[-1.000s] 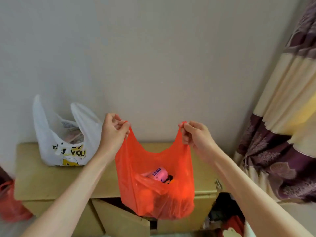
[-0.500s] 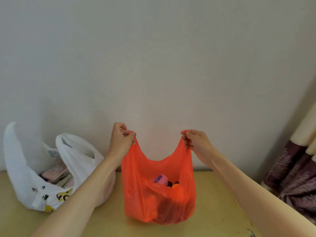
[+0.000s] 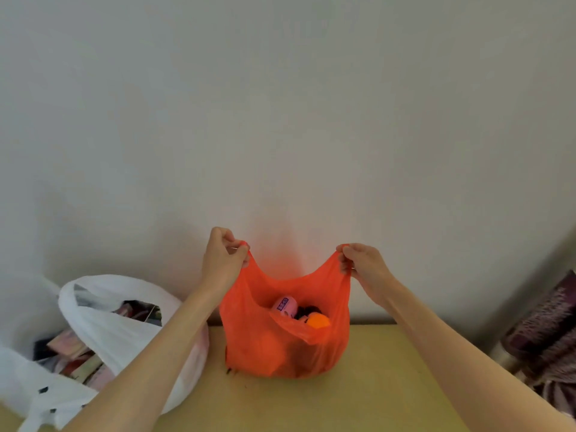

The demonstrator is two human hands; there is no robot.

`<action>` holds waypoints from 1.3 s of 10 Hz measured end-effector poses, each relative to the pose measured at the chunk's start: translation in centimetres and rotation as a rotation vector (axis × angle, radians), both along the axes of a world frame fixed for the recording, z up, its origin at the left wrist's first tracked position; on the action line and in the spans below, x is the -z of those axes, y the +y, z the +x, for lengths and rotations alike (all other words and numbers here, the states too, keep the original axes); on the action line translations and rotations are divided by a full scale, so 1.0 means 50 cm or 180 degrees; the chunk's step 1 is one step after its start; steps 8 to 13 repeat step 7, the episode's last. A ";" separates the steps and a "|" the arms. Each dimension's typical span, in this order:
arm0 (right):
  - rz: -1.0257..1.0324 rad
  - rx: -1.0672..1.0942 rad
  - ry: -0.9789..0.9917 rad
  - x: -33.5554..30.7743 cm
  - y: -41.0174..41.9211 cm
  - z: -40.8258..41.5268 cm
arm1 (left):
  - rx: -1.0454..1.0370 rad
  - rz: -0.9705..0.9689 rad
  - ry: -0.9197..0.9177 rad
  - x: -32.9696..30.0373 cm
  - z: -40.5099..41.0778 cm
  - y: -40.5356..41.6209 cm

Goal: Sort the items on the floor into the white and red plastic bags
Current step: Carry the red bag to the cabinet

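The red plastic bag (image 3: 261,344) sits on a yellow wooden top (image 3: 374,385) against the wall. My left hand (image 3: 223,260) grips its left handle and my right hand (image 3: 363,265) grips its right handle, stretching the mouth wide. Inside I see a pink roll (image 3: 285,305), an orange ball (image 3: 318,321) and something dark. The white plastic bag (image 3: 118,335) slumps to the left on the same top, its mouth gaping over several flat packets (image 3: 74,360). My left forearm crosses in front of it.
A plain grey wall (image 3: 280,120) rises right behind both bags. A patterned purple curtain (image 3: 548,332) hangs at the right edge. Bare wood shows in front of the red bag and to its right.
The red bag went from hanging in front of the cabinet to resting on its top. The view moved closer, so the cabinet front and the curtain mostly dropped out of sight.
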State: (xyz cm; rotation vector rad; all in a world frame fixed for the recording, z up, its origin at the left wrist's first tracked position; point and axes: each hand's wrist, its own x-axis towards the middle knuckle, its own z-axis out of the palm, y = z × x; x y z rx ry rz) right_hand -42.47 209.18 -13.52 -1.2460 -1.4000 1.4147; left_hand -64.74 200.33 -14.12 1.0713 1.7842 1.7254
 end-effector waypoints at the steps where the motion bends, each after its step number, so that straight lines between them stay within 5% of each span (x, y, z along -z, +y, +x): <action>1: -0.0119 0.0033 -0.0054 0.039 0.010 0.009 | -0.0128 -0.0223 -0.0041 0.042 -0.007 -0.003; 4: -0.0275 -0.0207 -0.0207 0.073 0.003 0.008 | -0.0102 -0.0565 0.0058 0.082 -0.016 -0.021; 7: -0.0816 -0.0899 -0.0554 0.014 0.027 0.055 | 0.0189 -0.1010 0.1848 -0.007 -0.039 0.007; 13: -0.0816 -0.0899 -0.0554 0.014 0.027 0.055 | 0.0189 -0.1010 0.1848 -0.007 -0.039 0.007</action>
